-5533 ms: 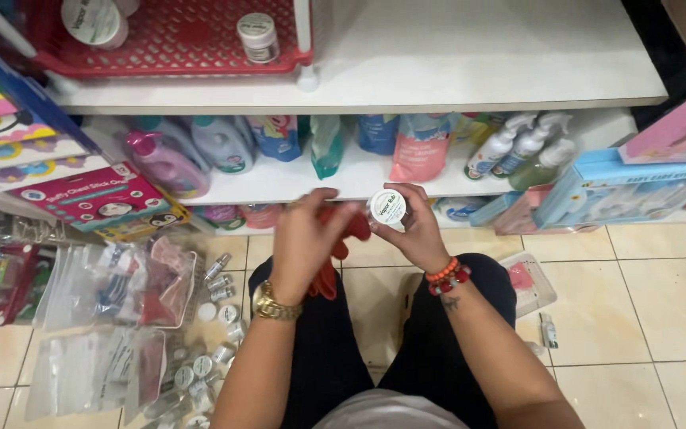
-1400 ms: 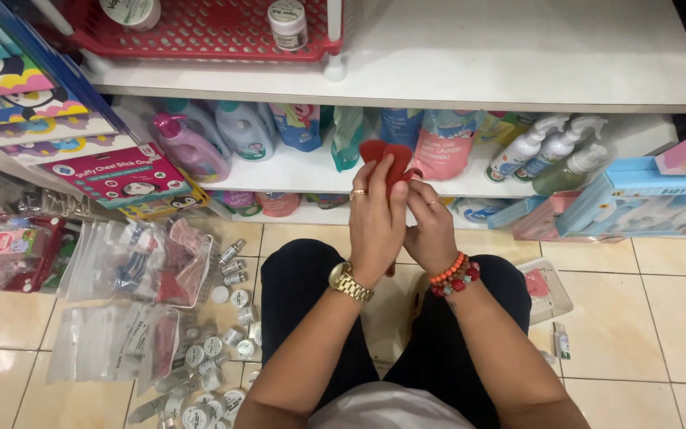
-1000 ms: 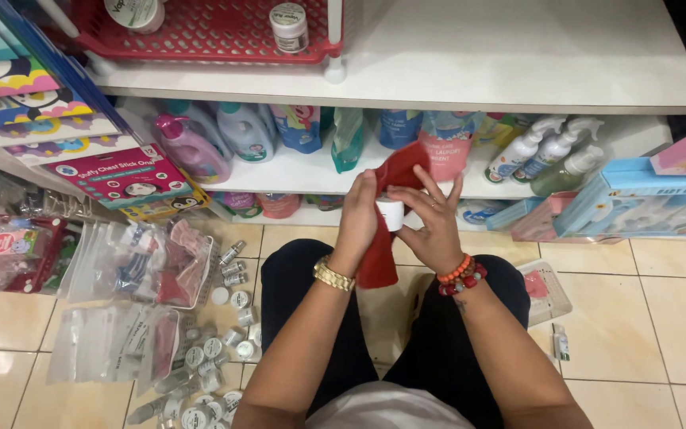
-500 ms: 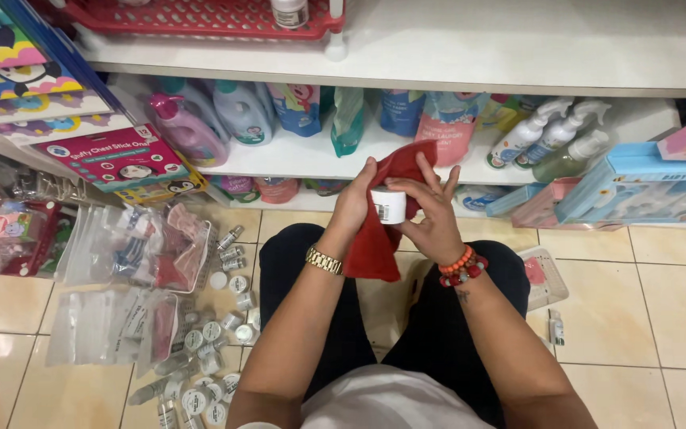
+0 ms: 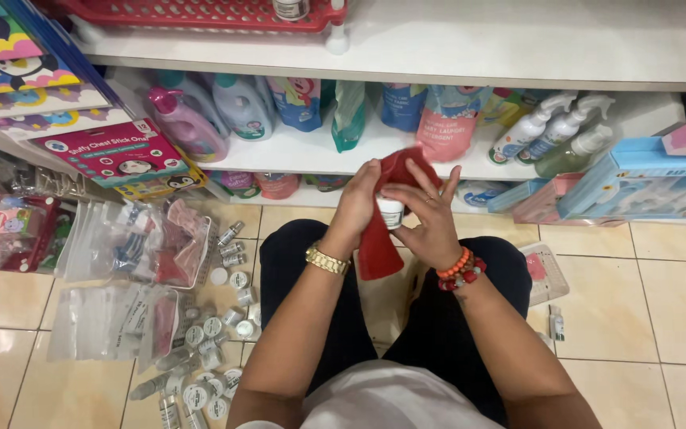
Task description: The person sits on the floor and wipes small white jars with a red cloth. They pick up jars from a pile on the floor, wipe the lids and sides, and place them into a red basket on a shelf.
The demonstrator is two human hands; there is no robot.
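Between two raised hands, above the person's lap, sits a small white jar point(image 5: 391, 212), wrapped on most sides by a red cloth point(image 5: 380, 230). Only its white side shows, just below the fingertips.

The left hand point(image 5: 356, 206) grips the cloth and jar from the left, its fingers curled shut around both, seemingly to steady the jar. A gold watch point(image 5: 327, 260) sits on that wrist. The right hand point(image 5: 430, 218) lies over the jar from the right, fingers spread and pressing the cloth against it, as one would to wipe it. A red and orange bead bracelet point(image 5: 462, 270) circles that wrist. The cloth's loose end hangs down between the wrists.

The person sits on a tiled floor point(image 5: 660, 310) in dark trousers, facing low white shelves point(image 5: 518, 48). On the lower shelf stand bottles point(image 5: 192, 123) and refill pouches point(image 5: 446, 119), with spray bottles point(image 5: 553, 131) to the right.

On the floor to the left, within easy reach, lie many small jars and tubes point(image 5: 208, 349) in a loose scatter, beside clear plastic bags point(image 5: 113, 318). Boxed goods point(image 5: 109, 151) lean against the shelf on the left, and a blue box point(image 5: 653, 179) sits on the right. A red basket point(image 5: 200, 12) rests on the top shelf.
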